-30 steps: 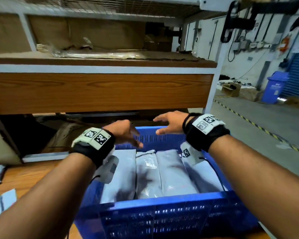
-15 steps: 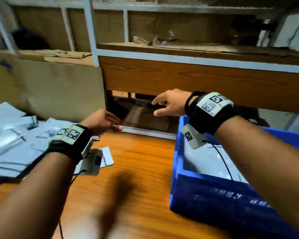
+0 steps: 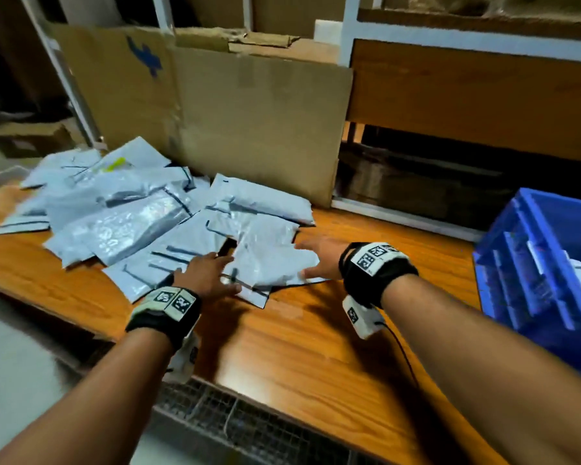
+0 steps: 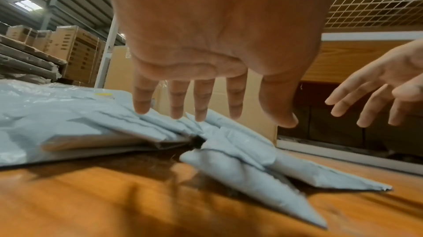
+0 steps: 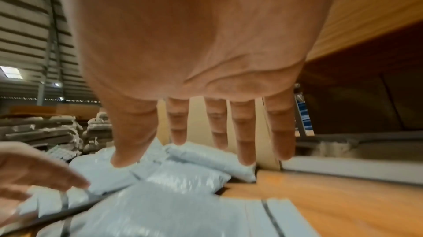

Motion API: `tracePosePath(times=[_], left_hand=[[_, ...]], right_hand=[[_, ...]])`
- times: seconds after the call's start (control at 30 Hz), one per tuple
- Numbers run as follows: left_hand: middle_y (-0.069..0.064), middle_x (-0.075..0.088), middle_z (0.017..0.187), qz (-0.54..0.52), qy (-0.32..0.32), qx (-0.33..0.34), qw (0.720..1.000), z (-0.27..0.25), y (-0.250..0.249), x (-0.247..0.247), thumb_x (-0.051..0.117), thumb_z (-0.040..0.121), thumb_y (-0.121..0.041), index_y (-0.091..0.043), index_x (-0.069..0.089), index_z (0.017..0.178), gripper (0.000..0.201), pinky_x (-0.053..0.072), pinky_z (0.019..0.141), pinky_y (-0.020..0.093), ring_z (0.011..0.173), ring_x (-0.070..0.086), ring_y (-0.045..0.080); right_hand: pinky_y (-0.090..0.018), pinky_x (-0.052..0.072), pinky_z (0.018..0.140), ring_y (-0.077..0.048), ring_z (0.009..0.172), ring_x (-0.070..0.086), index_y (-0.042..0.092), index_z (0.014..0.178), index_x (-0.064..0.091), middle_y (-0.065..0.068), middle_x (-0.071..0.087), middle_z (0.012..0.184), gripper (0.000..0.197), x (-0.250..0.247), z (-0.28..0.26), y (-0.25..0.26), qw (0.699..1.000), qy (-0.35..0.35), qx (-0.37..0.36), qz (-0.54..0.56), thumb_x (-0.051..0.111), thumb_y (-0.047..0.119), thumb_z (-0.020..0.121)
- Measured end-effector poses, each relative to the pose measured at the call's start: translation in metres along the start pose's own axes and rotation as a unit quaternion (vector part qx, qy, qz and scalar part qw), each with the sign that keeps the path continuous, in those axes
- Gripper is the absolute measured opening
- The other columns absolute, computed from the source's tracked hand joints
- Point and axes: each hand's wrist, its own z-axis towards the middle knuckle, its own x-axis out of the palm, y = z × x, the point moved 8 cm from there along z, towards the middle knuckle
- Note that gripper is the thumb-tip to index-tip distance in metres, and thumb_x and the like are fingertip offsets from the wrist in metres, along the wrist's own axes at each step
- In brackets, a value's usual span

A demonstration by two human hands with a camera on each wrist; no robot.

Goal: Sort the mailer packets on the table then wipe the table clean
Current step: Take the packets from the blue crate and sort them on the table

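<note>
Both hands have swung from the blue crate [image 3: 530, 273] to the mailer packets [image 3: 121, 216] heaped on the worktop [image 3: 316, 347]. Left hand [image 3: 208, 273] and right hand [image 3: 319, 260], fingers [image 4: 235, 103] spread, grasp nothing, flanking the nearest packet [image 3: 269, 260]. Sorting step, I judge; next, close on it.

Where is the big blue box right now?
In the head view the blue crate sits at the right end of the wooden table, beside the right arm and apart from the pile of grey packets on the left.

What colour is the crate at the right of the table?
The crate is blue; the head view shows it best.
</note>
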Motion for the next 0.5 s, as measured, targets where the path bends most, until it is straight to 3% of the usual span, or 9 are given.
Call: tracePosePath(times=[0.13,0.3,0.43,0.5], left_hand=[[0.005,0.027,0.153,0.082,0.01,0.012,0.997,0.014,-0.002,0.009,0.061,0.072,-0.071,-0.034,0.018,0.15,0.096,0.026,0.109,0.058,0.14,0.025,0.031],[0.008,0.009,0.159,0.113,0.036,0.051,0.992,0.033,-0.016,0.015,0.057,0.078,-0.068,-0.032,0.013,0.151,0.092,0.012,0.115,0.053,0.146,0.013,0.027],[0.008,0.035,0.145,0.097,0.064,0.045,0.992,0.044,-0.03,0.022,0.064,0.066,-0.075,-0.031,0.027,0.141,0.095,0.036,0.101,0.05,0.129,0.042,0.03],[0.007,0.043,0.135,0.106,0.081,0.034,0.99,0.047,-0.036,0.027,0.07,0.056,-0.077,-0.031,0.037,0.131,0.094,0.039,0.095,0.049,0.12,0.05,0.031]], right_hand=[[-0.04,0.032,0.111,-0.03,0.137,0.034,0.029,0.15,0.023,-0.012,0.034,0.15,0.088,0.021,0.038,0.01,0.999,0.008,0.011,-0.041,0.072,0.047,0.079],[-0.049,0.023,0.114,-0.032,0.145,0.015,0.042,0.151,0.007,-0.008,0.012,0.16,0.106,0.034,0.068,0.004,0.992,0.056,0.022,-0.108,0.08,0.042,0.073],[-0.044,0.031,0.111,-0.024,0.14,0.03,0.039,0.151,0.015,0.001,0.029,0.155,0.096,0.046,0.076,-0.014,0.997,0.068,0.001,-0.048,0.076,0.041,0.076],[-0.045,0.037,0.106,-0.023,0.135,0.038,0.04,0.148,0.024,0.003,0.039,0.149,0.083,0.042,0.079,-0.023,0.999,0.037,0.004,-0.028,0.071,0.046,0.08]])
